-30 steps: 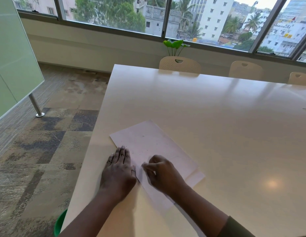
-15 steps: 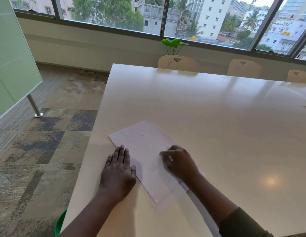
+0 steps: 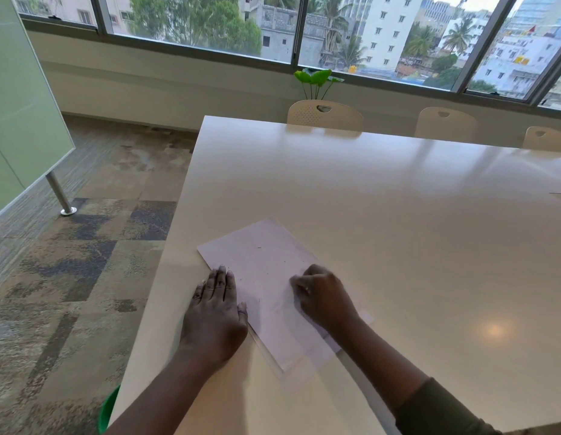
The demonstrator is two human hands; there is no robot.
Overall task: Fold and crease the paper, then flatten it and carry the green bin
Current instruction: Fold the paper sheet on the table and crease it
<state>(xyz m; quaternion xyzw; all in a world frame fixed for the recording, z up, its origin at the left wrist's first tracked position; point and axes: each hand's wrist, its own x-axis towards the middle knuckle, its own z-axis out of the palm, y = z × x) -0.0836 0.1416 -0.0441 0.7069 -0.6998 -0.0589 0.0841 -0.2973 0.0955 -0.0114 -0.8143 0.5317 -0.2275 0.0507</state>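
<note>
Near the front left corner of the counter (image 3: 382,215) lies the paper (image 3: 266,271), a pale sheet folded over on itself, turned at an angle so one corner points away from the person. Its folded layers show as offset edges at the near end, where a lower layer sticks out a little past the upper one.

The left hand (image 3: 214,312) lies flat at the paper's left edge, palm down, fingers (image 3: 221,282) straight and close together, the thumb touching the sheet's border. A ring sits on the thumb. The right hand (image 3: 324,298) rests on top of the paper toward its right side, its fingers curled under and pressing down on the sheet; whether they pinch any of it I cannot tell.

Below the counter's near left edge, a sliver of the green bin (image 3: 108,409) shows on the patterned carpet (image 3: 68,293).

Across the counter stand three cream chairs (image 3: 324,116), and behind the nearest one a small green plant (image 3: 316,78) rises in front of the wide window (image 3: 367,36). A frosted green glass panel (image 3: 18,105) on a metal leg stands at the far left.
</note>
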